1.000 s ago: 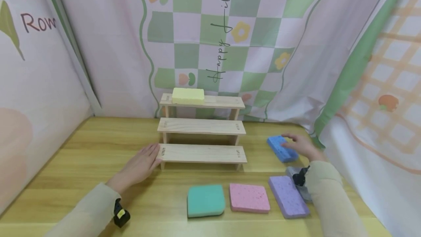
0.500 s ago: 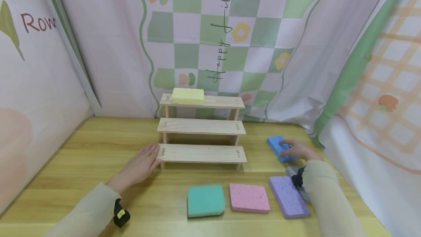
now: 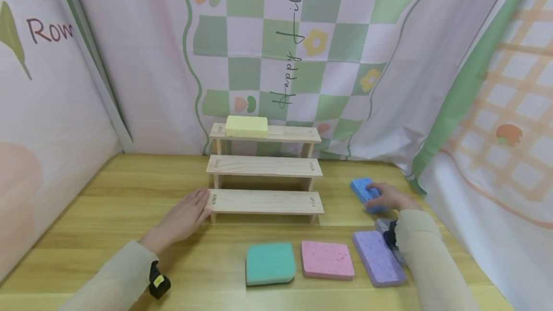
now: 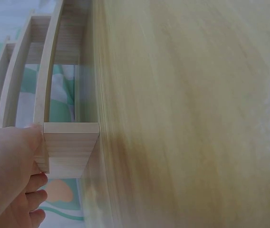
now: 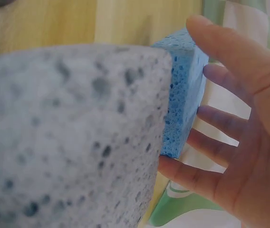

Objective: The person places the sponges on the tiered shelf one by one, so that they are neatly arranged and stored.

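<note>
My left hand grips the left end of the lowest step of a three-tier wooden display shelf. In the left wrist view the thumb lies along the edge of that board, and the other fingers curl by its end. Over on the right, my right hand is over a blue sponge lying on the table. Its fairly straight fingers touch the sponge in the right wrist view, with the thumb near one end. A grey speckled sponge fills the foreground there. A yellow sponge sits on the top step.
In front of the shelf lie a teal sponge, a pink sponge and a purple sponge. The grey sponge is partly under the right wrist. Printed curtains surround the wooden table at the back and sides.
My right hand has come down and slightly left onto the blue sponge, its fingers drawing nearer to it. The left hand has kept its place on the shelf.
</note>
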Demonstrator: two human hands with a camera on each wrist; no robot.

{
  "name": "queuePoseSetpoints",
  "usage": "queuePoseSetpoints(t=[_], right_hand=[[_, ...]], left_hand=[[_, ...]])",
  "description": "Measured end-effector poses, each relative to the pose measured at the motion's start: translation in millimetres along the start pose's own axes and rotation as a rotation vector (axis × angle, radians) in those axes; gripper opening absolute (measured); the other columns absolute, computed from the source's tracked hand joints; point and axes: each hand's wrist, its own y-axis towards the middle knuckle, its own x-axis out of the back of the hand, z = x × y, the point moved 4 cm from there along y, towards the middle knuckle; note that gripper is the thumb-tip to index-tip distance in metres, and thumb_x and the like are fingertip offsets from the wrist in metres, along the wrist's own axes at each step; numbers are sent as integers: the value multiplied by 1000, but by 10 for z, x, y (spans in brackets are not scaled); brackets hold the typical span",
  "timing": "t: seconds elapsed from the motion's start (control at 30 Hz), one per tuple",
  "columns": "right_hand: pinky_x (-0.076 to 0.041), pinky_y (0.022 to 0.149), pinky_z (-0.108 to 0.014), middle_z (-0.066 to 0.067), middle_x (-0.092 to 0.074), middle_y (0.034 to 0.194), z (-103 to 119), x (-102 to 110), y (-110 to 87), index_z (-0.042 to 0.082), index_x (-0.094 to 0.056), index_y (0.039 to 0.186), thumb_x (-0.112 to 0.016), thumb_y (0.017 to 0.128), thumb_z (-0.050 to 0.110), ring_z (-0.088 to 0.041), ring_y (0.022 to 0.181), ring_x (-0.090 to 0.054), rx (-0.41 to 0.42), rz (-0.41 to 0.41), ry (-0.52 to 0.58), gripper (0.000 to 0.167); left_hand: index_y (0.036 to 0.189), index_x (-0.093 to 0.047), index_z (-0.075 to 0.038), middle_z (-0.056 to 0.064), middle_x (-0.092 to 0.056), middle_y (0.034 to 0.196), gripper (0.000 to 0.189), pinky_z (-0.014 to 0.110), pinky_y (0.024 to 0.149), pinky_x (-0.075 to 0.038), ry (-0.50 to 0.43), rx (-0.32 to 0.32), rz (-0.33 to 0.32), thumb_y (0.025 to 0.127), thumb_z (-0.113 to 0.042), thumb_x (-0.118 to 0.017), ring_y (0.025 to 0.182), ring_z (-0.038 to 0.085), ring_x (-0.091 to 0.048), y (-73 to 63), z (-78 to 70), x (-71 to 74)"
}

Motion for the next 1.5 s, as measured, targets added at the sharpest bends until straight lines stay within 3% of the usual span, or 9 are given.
queuePoseSetpoints(t=[0.33,0.7,1.07,1.3,1.5], right_hand=[[-27,90,-69,-42,-27,129,-43,-3,-5,-4,-45,128,-74,76,28,-58,115,-28,-35,-8,-37,67],[-27,92,-67,-42,-31,127,-42,42,2,-9,-51,123,-65,76,7,-59,113,-31,70,-158,-4,51],[-31,91,-65,-37,-40,126,50,201,0,-7,-49,125,-63,79,4,-54,113,-37,151,-245,38,50],[-37,88,-60,-34,-48,122,133,310,8,-7,-52,123,-66,77,5,-50,108,-46,228,-330,-23,49],[-35,90,-61,-34,-43,127,218,394,-20,-7,-52,123,-65,78,5,-51,110,-43,250,-354,-16,49]], left_hand=[[134,-33,15,30,-34,137,54,50,105,-25,2,-2,-2,99,-25,-43,127,43,-30,-4,1,0],[135,-31,15,30,-33,138,54,50,105,-24,5,1,7,99,-25,-42,128,42,-29,-4,6,-9],[135,-32,15,30,-33,138,54,51,105,-24,6,-3,11,99,-25,-42,128,42,-29,-2,9,-4],[134,-33,16,31,-34,137,53,51,104,-25,11,-8,14,99,-23,-43,127,43,-30,-3,-3,7],[134,-33,16,31,-34,137,53,51,104,-25,13,-9,13,99,-23,-43,127,43,-30,0,9,-2]])
